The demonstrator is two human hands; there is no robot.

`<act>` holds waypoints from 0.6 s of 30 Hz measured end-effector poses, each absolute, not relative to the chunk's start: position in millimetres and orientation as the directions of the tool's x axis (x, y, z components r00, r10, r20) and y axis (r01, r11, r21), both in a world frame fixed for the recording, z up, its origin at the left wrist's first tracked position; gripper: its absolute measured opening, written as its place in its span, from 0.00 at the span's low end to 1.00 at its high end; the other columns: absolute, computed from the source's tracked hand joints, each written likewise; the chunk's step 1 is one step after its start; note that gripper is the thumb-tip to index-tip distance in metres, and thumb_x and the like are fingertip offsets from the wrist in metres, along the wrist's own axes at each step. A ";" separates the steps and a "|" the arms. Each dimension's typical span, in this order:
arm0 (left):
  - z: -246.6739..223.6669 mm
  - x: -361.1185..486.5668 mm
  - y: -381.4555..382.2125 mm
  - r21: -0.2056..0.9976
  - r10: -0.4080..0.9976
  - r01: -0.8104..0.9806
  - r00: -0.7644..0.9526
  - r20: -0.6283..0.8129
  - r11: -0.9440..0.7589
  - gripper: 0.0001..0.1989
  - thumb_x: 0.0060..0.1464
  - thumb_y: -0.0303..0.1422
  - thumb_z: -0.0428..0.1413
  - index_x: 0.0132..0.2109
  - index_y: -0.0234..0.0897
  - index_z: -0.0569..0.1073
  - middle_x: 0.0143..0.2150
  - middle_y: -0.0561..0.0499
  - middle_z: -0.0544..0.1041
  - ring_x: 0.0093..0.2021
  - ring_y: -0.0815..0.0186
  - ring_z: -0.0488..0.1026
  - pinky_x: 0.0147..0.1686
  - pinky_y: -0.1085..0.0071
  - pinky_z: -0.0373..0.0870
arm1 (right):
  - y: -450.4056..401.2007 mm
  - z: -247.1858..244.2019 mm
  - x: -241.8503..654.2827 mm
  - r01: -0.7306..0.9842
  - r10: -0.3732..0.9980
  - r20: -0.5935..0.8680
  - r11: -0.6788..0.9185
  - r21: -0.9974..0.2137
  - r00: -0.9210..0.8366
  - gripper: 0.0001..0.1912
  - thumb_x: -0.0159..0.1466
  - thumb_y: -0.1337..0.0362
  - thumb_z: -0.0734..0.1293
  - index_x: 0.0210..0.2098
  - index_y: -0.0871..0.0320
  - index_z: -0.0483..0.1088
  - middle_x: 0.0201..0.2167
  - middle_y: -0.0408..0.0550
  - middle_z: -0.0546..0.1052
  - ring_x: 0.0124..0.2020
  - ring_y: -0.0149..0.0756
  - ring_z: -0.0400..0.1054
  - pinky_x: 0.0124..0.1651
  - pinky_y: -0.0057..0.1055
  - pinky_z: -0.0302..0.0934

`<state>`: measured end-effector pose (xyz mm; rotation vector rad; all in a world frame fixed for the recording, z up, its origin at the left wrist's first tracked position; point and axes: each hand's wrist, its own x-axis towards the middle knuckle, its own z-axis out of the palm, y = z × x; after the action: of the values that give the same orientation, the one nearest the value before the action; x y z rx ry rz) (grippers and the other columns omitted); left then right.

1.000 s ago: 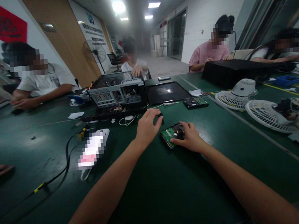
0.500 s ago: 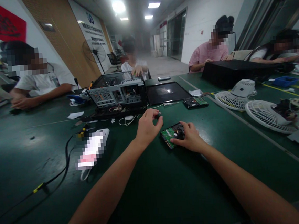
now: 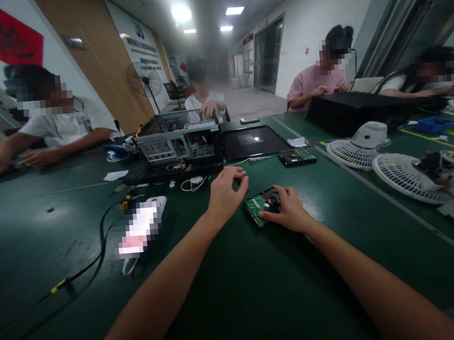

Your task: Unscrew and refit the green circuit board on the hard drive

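A hard drive with a green circuit board [image 3: 256, 203] lies tilted on the green table [image 3: 236, 284], circuit side up. My right hand [image 3: 289, 210] grips it by its right part, thumb on the near edge and fingers on the far edge. To the upper left of the drive, my left hand [image 3: 227, 192] hovers with thumb and fingertips close together. Whatever those fingertips hold, if anything, is too small to make out. A second hard drive [image 3: 298, 156] rests farther back on the right.
An open computer case [image 3: 180, 142] stands at the back beside a black panel [image 3: 254, 140]. A lit phone [image 3: 141, 228] and black cable [image 3: 100, 253] lie left. White fan parts [image 3: 404, 174] are at right. Several people sit around the table.
The small dark object at my left fingertips no longer shows clearly. My right hand and the drive stay put. At the far left, a person's arm has moved outward.
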<state>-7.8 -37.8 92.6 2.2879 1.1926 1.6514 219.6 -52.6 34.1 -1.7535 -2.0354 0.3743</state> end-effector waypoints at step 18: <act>94.6 -12.0 -34.8 0.367 0.570 0.605 0.179 0.802 -0.707 0.08 0.63 0.25 0.58 0.48 0.40 0.75 0.48 0.47 0.77 0.50 0.61 0.76 0.53 0.59 0.75 | -52.5 33.4 219.7 0.878 0.983 0.142 0.168 -0.449 -0.116 0.52 0.54 0.35 0.71 0.69 0.54 0.56 0.59 0.62 0.63 0.61 0.59 0.62 0.61 0.52 0.59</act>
<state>-12.0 -34.8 94.6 2.4379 1.2154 1.6329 219.7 -52.5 33.4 -1.7607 -2.0501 0.3560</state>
